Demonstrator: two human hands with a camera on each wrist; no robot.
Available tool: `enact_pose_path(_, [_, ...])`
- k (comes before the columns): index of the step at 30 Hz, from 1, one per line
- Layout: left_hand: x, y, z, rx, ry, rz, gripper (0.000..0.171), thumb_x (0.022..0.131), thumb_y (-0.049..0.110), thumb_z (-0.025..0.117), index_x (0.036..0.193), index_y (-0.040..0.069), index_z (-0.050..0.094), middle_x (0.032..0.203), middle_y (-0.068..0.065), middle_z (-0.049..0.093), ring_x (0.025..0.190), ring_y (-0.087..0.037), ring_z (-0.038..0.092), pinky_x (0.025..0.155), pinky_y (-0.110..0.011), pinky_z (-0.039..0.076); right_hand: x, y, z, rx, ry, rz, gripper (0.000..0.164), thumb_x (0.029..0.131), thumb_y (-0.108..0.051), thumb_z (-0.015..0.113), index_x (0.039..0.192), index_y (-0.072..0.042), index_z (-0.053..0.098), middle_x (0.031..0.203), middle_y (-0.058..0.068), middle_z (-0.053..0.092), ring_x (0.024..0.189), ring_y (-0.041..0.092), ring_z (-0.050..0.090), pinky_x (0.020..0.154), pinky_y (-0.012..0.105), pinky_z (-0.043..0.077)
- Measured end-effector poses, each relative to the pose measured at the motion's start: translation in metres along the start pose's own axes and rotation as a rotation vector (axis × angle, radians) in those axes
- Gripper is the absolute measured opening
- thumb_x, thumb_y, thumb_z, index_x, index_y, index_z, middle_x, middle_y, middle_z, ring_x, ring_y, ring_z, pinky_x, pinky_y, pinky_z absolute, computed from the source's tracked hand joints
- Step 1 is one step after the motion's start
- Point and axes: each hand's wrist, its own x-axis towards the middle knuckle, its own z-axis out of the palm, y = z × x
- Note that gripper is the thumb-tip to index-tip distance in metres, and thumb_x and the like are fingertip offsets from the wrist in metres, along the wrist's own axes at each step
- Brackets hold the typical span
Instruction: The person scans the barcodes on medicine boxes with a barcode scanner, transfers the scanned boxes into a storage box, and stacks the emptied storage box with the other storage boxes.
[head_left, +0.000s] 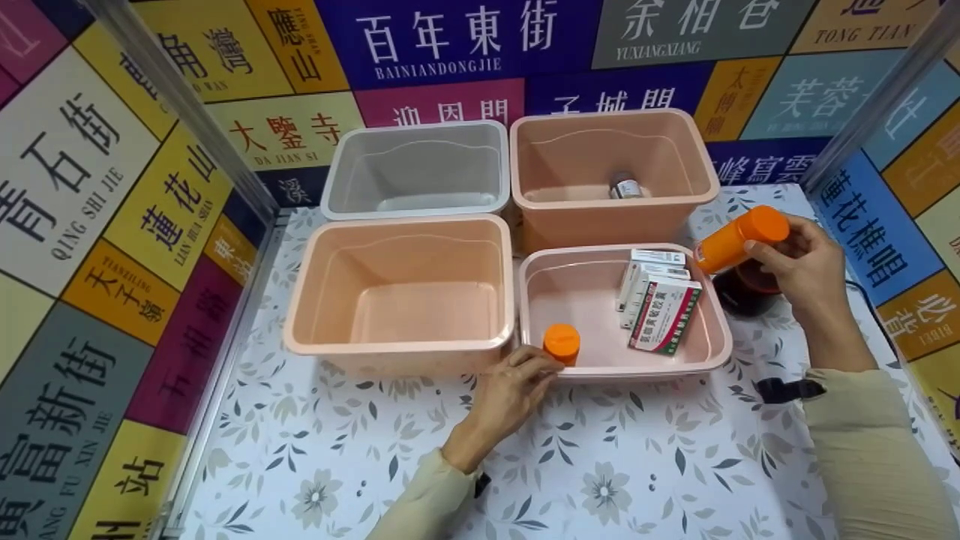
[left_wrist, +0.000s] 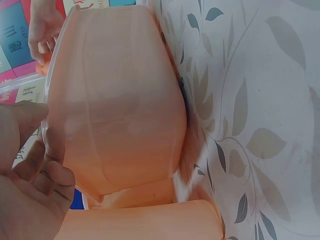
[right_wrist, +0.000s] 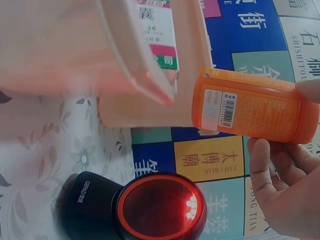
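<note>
My right hand (head_left: 814, 262) holds an orange bottle (head_left: 739, 238) tilted on its side, thumb on one side and fingers on the other. A label with a barcode (right_wrist: 227, 110) faces the right wrist camera. Just below the bottle stands a black barcode scanner (right_wrist: 160, 207) with a lit red window. My left hand (head_left: 517, 386) pinches the front rim of the pink bin (head_left: 720, 352), thumb and fingers on either side of it. Inside that bin, several medicine boxes (head_left: 664, 315) lean at the right, and another orange-capped bottle (head_left: 562, 343) stands at the front left corner.
Left of the pink bin is a deeper peach bin (head_left: 397, 349). Behind stand a grey bin (head_left: 416, 214) and another peach bin (head_left: 611, 202) holding a small dark bottle (head_left: 624, 185). Panels with street names (head_left: 450, 45) wall the table on three sides. A black cable (head_left: 874, 315) runs at the right.
</note>
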Motion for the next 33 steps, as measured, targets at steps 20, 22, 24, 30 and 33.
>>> enact_pose_path(20, [-0.001,0.0,0.001,0.025,0.015,0.002,0.012,0.092,0.022,0.072,0.103,0.021,0.076,0.102,0.008,0.07,0.088,-0.005,0.069,0.069,-0.011,0.053,0.011,0.016,-0.009,-0.108,0.022,0.032,0.044,0.09,-0.024,0.075,0.129,-0.026,0.056,0.105,-0.027,0.055,0.091,-0.005,0.056,0.066,0.008,0.05])
enact_pose_path(22, [-0.001,0.0,0.001,0.027,0.018,0.004,0.012,0.092,0.022,0.072,0.103,0.022,0.076,0.102,0.008,0.07,0.087,-0.005,0.069,0.069,-0.011,0.053,0.013,0.019,-0.01,-0.125,0.016,0.039,0.047,0.09,-0.026,0.075,0.132,-0.024,0.055,0.105,-0.028,0.054,0.091,-0.005,0.055,0.066,0.008,0.049])
enact_pose_path(24, [-0.001,0.0,0.001,0.021,0.014,0.001,0.012,0.092,0.022,0.072,0.104,0.022,0.076,0.102,0.008,0.07,0.088,-0.005,0.069,0.07,-0.01,0.053,0.014,0.021,-0.01,-0.143,0.009,0.042,0.051,0.089,-0.027,0.075,0.136,-0.021,0.054,0.104,-0.029,0.053,0.091,-0.005,0.054,0.066,0.008,0.048])
enact_pose_path(30, [-0.002,0.0,0.001,0.008,-0.015,-0.031,0.013,0.093,0.022,0.072,0.105,0.023,0.076,0.105,0.009,0.069,0.089,-0.004,0.069,0.07,-0.01,0.052,0.017,0.028,-0.011,-0.182,-0.008,0.04,0.064,0.089,-0.029,0.075,0.145,-0.013,0.048,0.104,-0.032,0.052,0.093,-0.01,0.054,0.069,0.007,0.048])
enact_pose_path(33, [-0.001,0.0,0.001,0.016,-0.022,-0.041,0.013,0.093,0.022,0.071,0.105,0.024,0.076,0.105,0.009,0.069,0.09,-0.004,0.069,0.07,-0.011,0.053,0.019,0.031,-0.012,-0.198,-0.012,0.039,0.065,0.089,-0.029,0.075,0.145,-0.011,0.047,0.103,-0.033,0.051,0.093,-0.01,0.053,0.069,0.007,0.048])
